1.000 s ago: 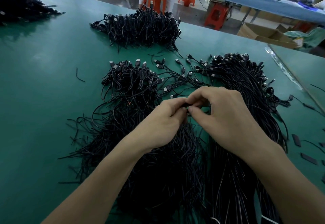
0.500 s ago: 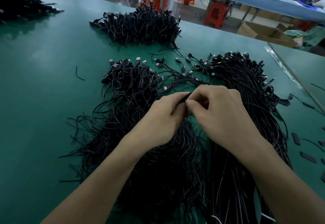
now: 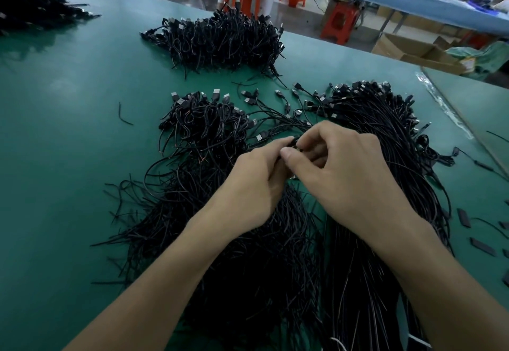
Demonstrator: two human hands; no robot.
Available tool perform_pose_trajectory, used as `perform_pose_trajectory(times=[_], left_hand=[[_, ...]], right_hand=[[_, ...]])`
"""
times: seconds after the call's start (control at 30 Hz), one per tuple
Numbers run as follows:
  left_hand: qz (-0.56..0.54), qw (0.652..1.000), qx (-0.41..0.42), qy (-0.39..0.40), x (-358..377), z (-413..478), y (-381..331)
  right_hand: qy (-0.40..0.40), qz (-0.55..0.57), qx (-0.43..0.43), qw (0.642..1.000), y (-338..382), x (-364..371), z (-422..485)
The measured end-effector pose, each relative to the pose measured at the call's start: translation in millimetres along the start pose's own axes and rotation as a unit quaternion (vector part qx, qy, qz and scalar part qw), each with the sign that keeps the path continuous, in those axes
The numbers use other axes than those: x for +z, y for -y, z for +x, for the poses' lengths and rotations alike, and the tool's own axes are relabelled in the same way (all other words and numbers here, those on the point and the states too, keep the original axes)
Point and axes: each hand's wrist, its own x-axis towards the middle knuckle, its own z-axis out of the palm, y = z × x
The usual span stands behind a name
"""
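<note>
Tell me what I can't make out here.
Head view only.
- The black piece pinched between left hand and right hand: their fingers cover nearly all of it.
- Near ends of the front cable piles: covered by forearms, cut by the bottom edge.
- Far-left pile: cut by the left edge.
- Black strips at right: too small to identify.

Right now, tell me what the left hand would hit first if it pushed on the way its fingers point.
The right hand: the left hand points forward and rightward, straight at the right hand's thumb, and both pinch one black cable. Whether the hands touch is unclear.
</note>
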Motion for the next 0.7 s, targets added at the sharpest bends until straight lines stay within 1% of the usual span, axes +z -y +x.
perform_pose_trajectory(times=[0.1, 0.27, 0.47, 0.6, 0.7], left_hand=[[0.031, 0.999, -0.008, 0.006, -3.1, -1.9, -4.2], [-0.001, 1.000, 0.001, 0.005, -3.1, -0.5, -8.9], [-0.100, 0.994, -0.042, 0.018, -3.5, 5.1, -2.0], [-0.158, 0.985, -0.059, 0.035, -5.5, 5.6, -3.9], [-0.196, 0.977, -0.077, 0.029, -7.0, 5.4, -3.4]], right_hand=[[0.002, -0.004, -0.013, 1.000, -0.1, 0.8, 0.1], [0.012, -0.013, -0.026, 1.000, 0.0, 0.9, -0.7], [0.016, 0.042, -0.021, 0.999, 1.0, 1.7, -1.7], [0.015, 0.059, -0.028, 0.998, -1.8, 3.3, -1.2], [0.013, 0.079, -0.032, 0.996, -5.3, 2.5, -0.7]])
